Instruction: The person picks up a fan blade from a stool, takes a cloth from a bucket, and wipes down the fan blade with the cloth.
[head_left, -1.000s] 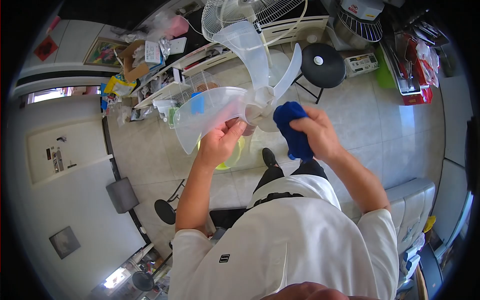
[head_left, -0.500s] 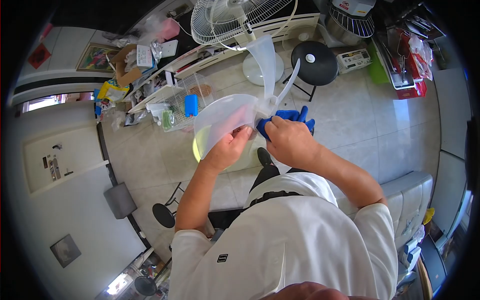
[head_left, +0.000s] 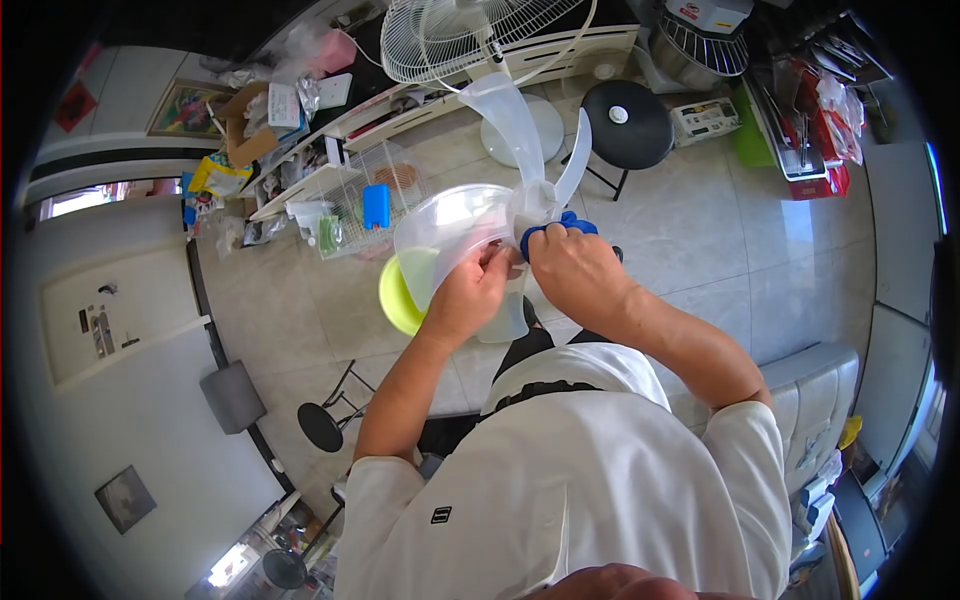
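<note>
A translucent white fan blade (head_left: 455,225) with several curved vanes and a hub in its middle is held up in front of me. My left hand (head_left: 472,292) grips it near the hub, fingers partly hidden behind the large left vane. A blue cloth (head_left: 575,224) is bunched in my right hand (head_left: 580,262), whose closed fingers press it against the fan blade beside the hub. Below and behind the left vane shows a yellow-green basin (head_left: 398,300).
A standing fan with its wire grille (head_left: 440,45) is ahead. A black round stool (head_left: 627,125) stands right of it. Beyond the basin are a wire rack (head_left: 385,165) and a blue box (head_left: 376,206). A small black stool (head_left: 320,427) is at left, a padded seat (head_left: 800,385) at right.
The fan blade has turned in my hands, and another vane now shows below. The blue cloth has gone from hanging out to bunched close under my right hand. More of the basin shows.
</note>
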